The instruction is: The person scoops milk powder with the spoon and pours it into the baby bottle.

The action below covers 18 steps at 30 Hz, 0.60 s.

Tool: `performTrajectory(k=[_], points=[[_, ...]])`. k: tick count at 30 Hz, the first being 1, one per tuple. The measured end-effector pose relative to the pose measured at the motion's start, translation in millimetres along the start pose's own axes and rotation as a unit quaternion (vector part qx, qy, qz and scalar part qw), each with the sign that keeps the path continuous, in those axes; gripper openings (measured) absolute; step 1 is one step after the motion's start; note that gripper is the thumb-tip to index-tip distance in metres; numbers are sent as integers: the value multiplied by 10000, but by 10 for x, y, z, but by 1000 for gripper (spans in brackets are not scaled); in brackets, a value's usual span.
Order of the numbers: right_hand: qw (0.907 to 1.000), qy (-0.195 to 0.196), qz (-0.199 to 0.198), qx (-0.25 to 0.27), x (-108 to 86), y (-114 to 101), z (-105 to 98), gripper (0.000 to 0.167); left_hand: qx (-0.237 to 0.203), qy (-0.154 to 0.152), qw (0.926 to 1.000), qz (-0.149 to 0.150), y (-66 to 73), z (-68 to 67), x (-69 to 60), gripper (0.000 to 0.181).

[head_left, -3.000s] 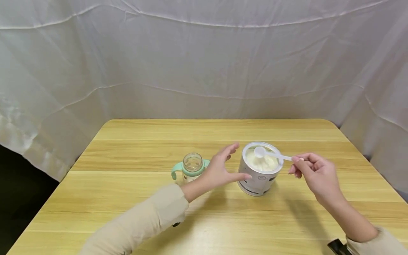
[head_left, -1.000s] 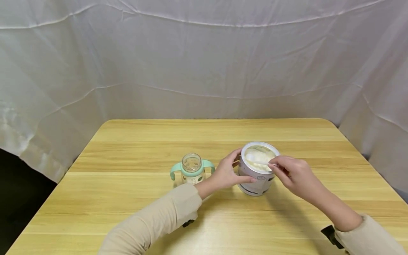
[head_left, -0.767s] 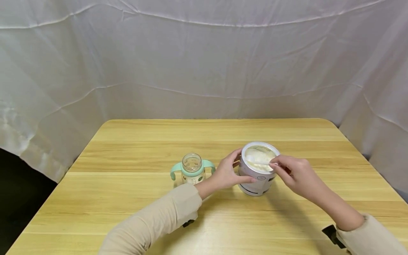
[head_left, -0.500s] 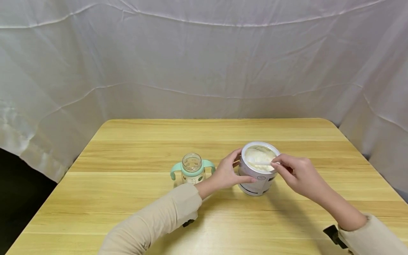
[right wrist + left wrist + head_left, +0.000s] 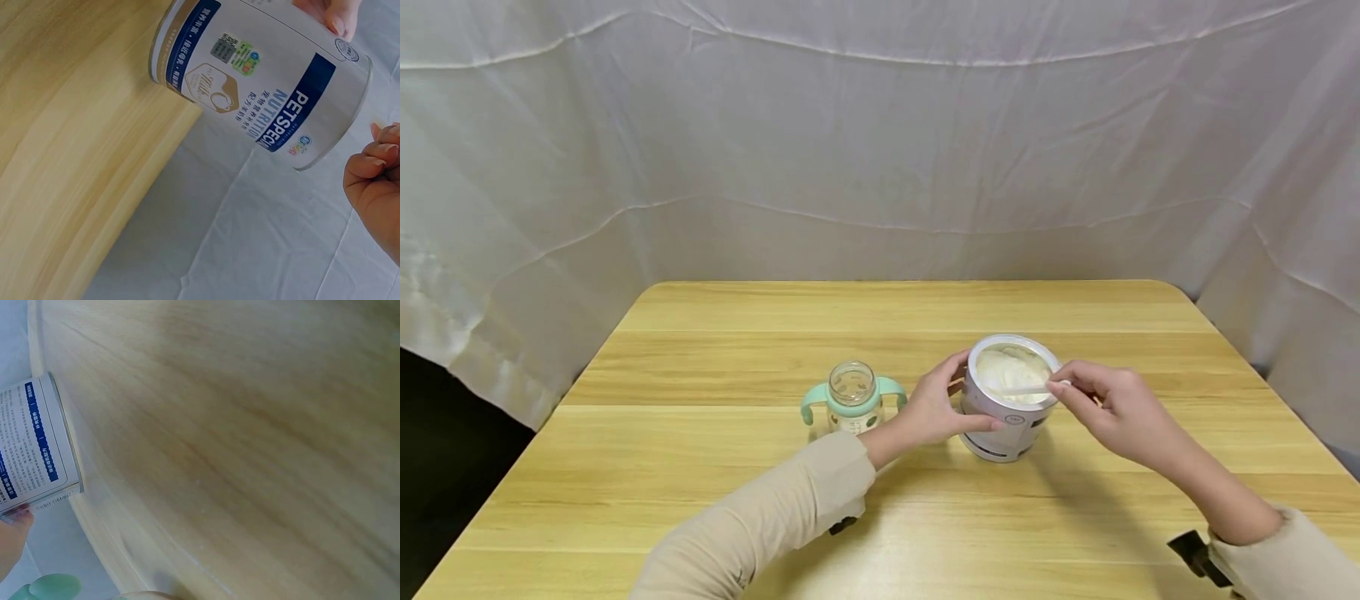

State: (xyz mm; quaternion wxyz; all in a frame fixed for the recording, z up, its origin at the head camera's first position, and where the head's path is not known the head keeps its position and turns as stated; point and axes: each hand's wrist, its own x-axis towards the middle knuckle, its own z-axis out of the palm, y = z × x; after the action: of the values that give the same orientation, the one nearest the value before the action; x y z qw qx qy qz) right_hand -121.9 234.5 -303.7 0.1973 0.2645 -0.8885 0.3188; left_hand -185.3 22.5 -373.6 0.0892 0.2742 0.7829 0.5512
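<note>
1. Clearly the biggest thing about me is one pale cloth backdrop (image 5: 880, 150), creased and hanging behind and at the sides.
2. One wooden table (image 5: 775, 308) comes next, its planks running from side to side.
3. Two beige sleeves (image 5: 760, 517) cover my arms, the left one reaching across the near part of the table, the right one entering at the lower right corner.
4. One white can (image 5: 1018, 429) stands upright on the table between my two hands, its top uncovered; the right wrist view shows blue bands and lettering on its wall.
5. Two bare hands are at work. My left hand (image 5: 928, 408) grips the can, thumb spread along the near wall and fingers wrapping the left side. My right hand (image 5: 1108, 408) is at the can's right rim, thumb and fingers pinching one scoop handle, with the other fingers curled in.
6. One clear bottle (image 5: 852, 410) stands upright to the left of the can, apart from it, with two mint-green handles (image 5: 815, 402). My left wrist hides its lower part.
7. One bed of off-white powder (image 5: 1015, 367) lies inside the can.
8. One white scoop (image 5: 1022, 389), the smallest, slants over the powder; I cannot make out its bowl.
</note>
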Motion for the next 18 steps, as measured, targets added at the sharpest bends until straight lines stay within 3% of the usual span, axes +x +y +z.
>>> performTrajectory(k=[12, 18], points=[[9931, -444, 714, 815, -1, 46, -94, 14, -65, 30, 10000, -9, -10, 6, 5, 88], [9781, -629, 1616, 1147, -9, 105, -89, 14, -79, 25, 10000, -46, -16, 5, 12, 89]])
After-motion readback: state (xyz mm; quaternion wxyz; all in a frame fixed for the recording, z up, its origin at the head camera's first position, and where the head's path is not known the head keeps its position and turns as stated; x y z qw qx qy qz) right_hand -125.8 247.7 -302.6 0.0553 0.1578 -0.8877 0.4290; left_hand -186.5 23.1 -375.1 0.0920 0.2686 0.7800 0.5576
